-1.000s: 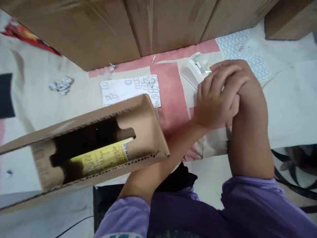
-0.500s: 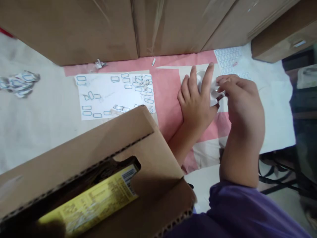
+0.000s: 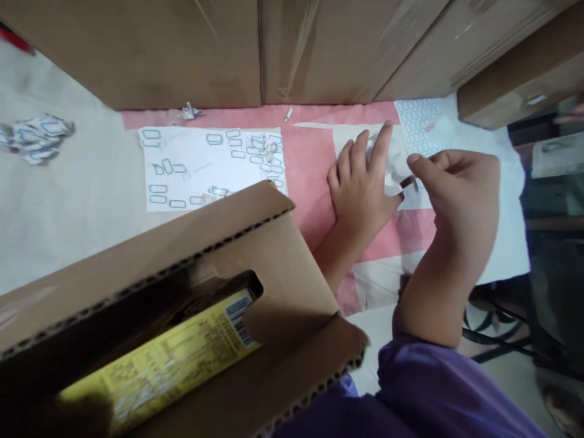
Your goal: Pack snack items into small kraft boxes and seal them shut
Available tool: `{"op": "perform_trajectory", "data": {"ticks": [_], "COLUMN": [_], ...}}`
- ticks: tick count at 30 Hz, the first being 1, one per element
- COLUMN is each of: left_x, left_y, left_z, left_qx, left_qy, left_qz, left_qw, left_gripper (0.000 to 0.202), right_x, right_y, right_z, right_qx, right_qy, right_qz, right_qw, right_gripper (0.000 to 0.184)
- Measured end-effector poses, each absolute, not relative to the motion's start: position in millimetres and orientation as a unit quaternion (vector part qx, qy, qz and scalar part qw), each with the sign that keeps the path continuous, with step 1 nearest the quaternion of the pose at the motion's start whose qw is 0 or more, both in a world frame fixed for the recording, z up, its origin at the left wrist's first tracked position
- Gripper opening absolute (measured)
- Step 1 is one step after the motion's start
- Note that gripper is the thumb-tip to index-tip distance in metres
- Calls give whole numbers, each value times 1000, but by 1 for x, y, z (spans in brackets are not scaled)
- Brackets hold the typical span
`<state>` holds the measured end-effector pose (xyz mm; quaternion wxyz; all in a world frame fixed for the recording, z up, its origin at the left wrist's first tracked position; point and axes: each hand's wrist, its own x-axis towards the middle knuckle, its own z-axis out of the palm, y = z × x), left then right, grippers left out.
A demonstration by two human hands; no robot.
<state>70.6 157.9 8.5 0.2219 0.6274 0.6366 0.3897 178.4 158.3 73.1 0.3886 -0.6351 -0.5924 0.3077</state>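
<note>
The right hand [image 3: 460, 188] has drawn back, pinching a small sticker [image 3: 407, 181]; the left hand [image 3: 362, 188] stays flat, fingers spread, on the white sheet [image 3: 396, 161].

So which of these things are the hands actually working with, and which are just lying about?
In use:
left hand, pressing on the white object
right hand, pinching a small piece at its edge

Lying about:
sticker sheet
second sticker sheet
crumpled backing
open carton with a yellow label
big boxes behind
</note>
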Motion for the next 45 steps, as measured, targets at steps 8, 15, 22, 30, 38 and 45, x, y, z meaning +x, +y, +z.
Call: {"op": "perform_trajectory", "data": {"ticks": [8,15,22,30,38,45], "left_x": [69,69,66,67,69,69], "left_y": [156,155,156,156,156,157], "left_z": [11,11,16,12,10,8], "left_qx": [642,628,632,623,623,622], "left_qy": [640,640,645,634,637,634], "left_qz": [368,388,362,397,393,402], "left_qw": [209,214,229,228,228,223], "left_gripper": [82,78,84,76,76,70], "right_x": [172,175,182,187,173,172], "right_y": [149,141,138,136,135,134], "right_z": [67,45,47,52,39,25], "right_qx": [-621,-613,-646,-621,-583,-589], "right_qy": [-523,-471,-432,-435,-488,-474], "right_qz": [324,318,375,438,368,353], "right_qw": [485,549,506,483,536,551], "right_gripper": [45,46,52,56,52,54]}}
